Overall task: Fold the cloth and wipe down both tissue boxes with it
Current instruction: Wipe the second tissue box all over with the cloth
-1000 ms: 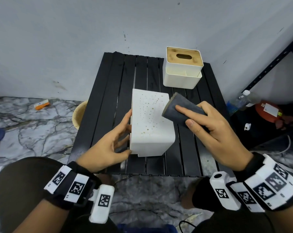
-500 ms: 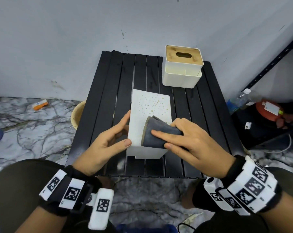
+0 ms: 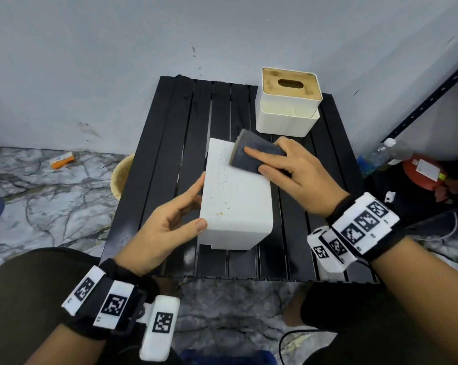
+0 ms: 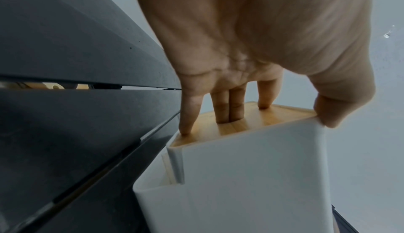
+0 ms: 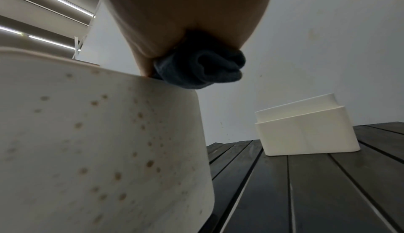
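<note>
Grey wall behind black slatted table (image 3: 170,143). Spotted white box (image 3: 238,204) lies on side at table middle. Left hand (image 3: 167,227) grips its 9 o'clock end. Right hand (image 3: 293,169) clutches folded dark cloth (image 3: 251,156), pressed on box top at 12 o'clock. Second box (image 3: 288,109) stands at 1 o'clock, well apart.

Left hand (image 3: 167,227), right hand (image 3: 299,175): bare. Each wrist: black strap (image 3: 122,275) bearing white blocks printed with black square-pattern markers (image 3: 364,222); white camera pod (image 3: 159,327) at 6 o'clock. Dark trousers (image 3: 25,280).
</note>
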